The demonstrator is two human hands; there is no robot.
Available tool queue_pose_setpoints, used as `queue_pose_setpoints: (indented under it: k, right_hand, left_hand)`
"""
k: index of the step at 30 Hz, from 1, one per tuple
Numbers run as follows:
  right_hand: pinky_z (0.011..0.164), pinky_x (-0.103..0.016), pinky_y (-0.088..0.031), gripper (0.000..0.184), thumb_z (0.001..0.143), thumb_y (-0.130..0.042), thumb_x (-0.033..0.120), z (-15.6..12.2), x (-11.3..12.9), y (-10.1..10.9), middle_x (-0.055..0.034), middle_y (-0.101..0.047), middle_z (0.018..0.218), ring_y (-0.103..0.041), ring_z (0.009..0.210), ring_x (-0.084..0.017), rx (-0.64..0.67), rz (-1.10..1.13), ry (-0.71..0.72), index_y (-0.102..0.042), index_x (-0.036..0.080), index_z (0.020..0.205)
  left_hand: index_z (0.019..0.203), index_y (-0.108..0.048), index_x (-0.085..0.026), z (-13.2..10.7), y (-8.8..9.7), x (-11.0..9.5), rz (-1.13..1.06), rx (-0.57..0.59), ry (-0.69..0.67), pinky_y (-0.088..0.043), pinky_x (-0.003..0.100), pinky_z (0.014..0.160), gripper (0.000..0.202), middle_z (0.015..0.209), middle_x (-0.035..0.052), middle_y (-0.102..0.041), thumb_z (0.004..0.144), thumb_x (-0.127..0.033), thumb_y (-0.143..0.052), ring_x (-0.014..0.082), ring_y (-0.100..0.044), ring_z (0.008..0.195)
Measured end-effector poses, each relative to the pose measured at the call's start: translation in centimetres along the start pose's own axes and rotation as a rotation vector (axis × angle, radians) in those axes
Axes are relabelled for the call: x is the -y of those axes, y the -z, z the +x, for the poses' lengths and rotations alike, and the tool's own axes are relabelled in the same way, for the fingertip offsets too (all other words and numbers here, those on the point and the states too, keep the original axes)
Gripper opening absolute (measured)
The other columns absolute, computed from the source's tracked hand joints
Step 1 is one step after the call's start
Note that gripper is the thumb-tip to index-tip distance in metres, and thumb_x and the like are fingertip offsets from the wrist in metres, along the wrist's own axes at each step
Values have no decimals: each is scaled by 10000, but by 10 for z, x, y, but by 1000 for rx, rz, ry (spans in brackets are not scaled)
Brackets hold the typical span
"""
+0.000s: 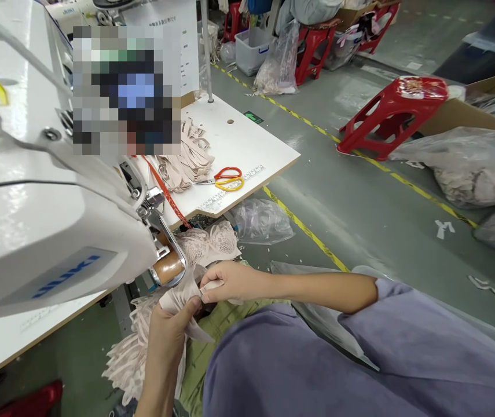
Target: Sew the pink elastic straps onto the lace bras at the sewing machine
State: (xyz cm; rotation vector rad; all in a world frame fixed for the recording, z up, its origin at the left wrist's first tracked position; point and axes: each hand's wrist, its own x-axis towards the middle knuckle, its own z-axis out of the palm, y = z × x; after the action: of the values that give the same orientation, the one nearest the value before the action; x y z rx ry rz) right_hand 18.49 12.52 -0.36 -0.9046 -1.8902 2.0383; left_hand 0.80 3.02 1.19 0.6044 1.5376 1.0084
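My left hand (171, 324) is closed on a beige bra piece (182, 291), thumb pressed on top of the cloth. Just to its right, my right hand (225, 282) pinches the edge of the same piece, with a pale strip showing between its fingers. Both hands are right below the arm end of a white sewing machine (77, 237), near its metal guard (180, 255). Lace bra cups (206, 244) hang behind the hands. More beige lace pieces (128, 347) hang in a bunch at lower left.
Red-and-yellow-handled scissors (230, 178) and a heap of beige straps (190, 153) lie on the white table (260, 139). A red tape (167, 194) runs over its edge. A red stool (397, 110) and plastic bags (477, 165) stand on the floor to the right.
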Motion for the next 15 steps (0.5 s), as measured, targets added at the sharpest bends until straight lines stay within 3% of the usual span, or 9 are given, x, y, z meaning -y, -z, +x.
queue_pose_setpoints:
  k: [5, 8, 10, 11, 13, 15]
  right_hand:
    - [603, -207, -329, 129, 789, -617, 238, 0, 19, 0, 36, -580, 684, -472, 646, -91, -69, -250, 166, -709, 150, 811]
    - [551, -204, -311, 166, 758, -647, 272, 4, 34, 8, 50, -542, 649, -417, 581, -77, 50, -113, 75, -707, 152, 856]
    - [589, -199, -367, 253, 736, -685, 330, 10, 47, 14, 29, -613, 733, -491, 629, -87, 128, 61, 21, -709, 147, 908]
    - [626, -201, -398, 272, 723, -698, 341, 14, 54, 17, 14, -643, 781, -534, 672, -97, 159, 130, 13, -707, 142, 909]
    - [666, -203, -426, 267, 699, -715, 331, 23, 68, 21, 5, -664, 802, -574, 709, -104, 228, 196, 7, -700, 137, 881]
    - [660, -199, -432, 286, 681, -731, 321, 32, 83, 25, 10, -667, 787, -584, 701, -102, 339, 174, -1, -697, 134, 895]
  left_hand:
    - [722, -688, -133, -11, 0, -4, 3, -24, -38, -473, 228, 598, 300, 659, 15, -658, 685, -403, -815, 133, -570, 642]
    - [927, -730, -155, -19, 5, 4, -111, -112, -70, -540, 274, 696, 368, 876, 68, -733, 687, -422, -809, 202, -657, 816]
    - [1132, -687, -237, -24, 2, 14, -299, -233, -165, -562, 343, 806, 573, 1042, 68, -735, 664, -554, -783, 257, -677, 957]
    - [1237, -631, -294, -27, -2, 19, -400, -267, -221, -562, 389, 846, 691, 1098, 61, -726, 665, -670, -719, 282, -677, 1004]
    - [1442, -424, -383, -33, -10, 25, -545, -222, -283, -560, 486, 861, 882, 1144, 64, -716, 712, -878, -422, 322, -693, 1012]
    - [1548, -173, -403, -38, -14, 27, -552, -169, -352, -554, 557, 848, 916, 1163, 94, -710, 769, -882, -115, 342, -710, 983]
